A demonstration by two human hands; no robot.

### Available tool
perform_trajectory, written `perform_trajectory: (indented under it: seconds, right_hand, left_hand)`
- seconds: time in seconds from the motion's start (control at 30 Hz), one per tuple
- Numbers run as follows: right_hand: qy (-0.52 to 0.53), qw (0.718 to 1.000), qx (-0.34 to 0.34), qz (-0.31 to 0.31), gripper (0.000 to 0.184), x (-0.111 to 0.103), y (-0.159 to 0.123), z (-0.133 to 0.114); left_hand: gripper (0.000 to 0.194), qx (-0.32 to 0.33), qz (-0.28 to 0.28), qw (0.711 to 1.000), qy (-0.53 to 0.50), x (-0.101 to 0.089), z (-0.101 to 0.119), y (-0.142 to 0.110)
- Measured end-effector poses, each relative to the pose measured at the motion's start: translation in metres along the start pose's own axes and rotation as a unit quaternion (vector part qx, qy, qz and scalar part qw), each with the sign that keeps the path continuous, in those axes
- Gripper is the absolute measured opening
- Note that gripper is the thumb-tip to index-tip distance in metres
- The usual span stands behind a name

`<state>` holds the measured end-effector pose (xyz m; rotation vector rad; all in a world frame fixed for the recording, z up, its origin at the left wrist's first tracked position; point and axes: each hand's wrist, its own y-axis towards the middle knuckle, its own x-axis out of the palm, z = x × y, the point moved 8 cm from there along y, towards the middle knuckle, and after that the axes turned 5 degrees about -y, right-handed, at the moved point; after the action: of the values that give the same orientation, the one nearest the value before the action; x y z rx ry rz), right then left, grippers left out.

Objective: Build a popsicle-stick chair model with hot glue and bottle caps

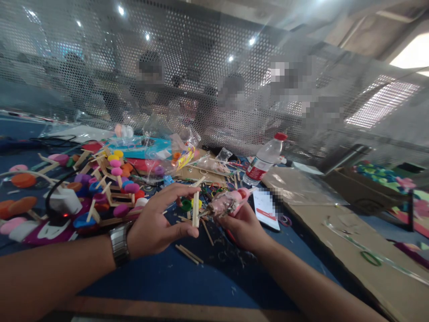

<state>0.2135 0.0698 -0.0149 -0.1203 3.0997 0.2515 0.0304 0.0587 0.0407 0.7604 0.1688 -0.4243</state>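
My left hand (157,219), with a metal-band watch on its wrist, pinches a small piece of pale wooden sticks (195,209) upright between thumb and fingertips. My right hand (243,223) is wrapped round a pink hot glue gun (229,202) with a stained front. Its nozzle points left, close to the sticks; whether it touches them I cannot tell. Below my hands a few loose sticks (189,254) lie on the blue table (161,281). Green and yellow round pieces show just behind the held sticks.
At left is a pile of colourful discs and stick pieces (114,192), with a white charger (63,201) and cable. A bottle (264,158) and a phone (266,208) stand and lie beyond my right hand. Cardboard (355,237) lies at right; a perforated screen (201,67) rises behind, people beyond it.
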Motion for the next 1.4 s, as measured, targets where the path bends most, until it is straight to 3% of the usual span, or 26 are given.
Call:
perform_trajectory:
  seconds: [1.4]
  right_hand:
    - [-0.023,0.999,0.012,0.048,0.018,-0.0086,0.0035,0.0019]
  left_hand:
    - [0.066,0.019,-0.005,1.0,0.012,-0.0007,0.0012,-0.0027]
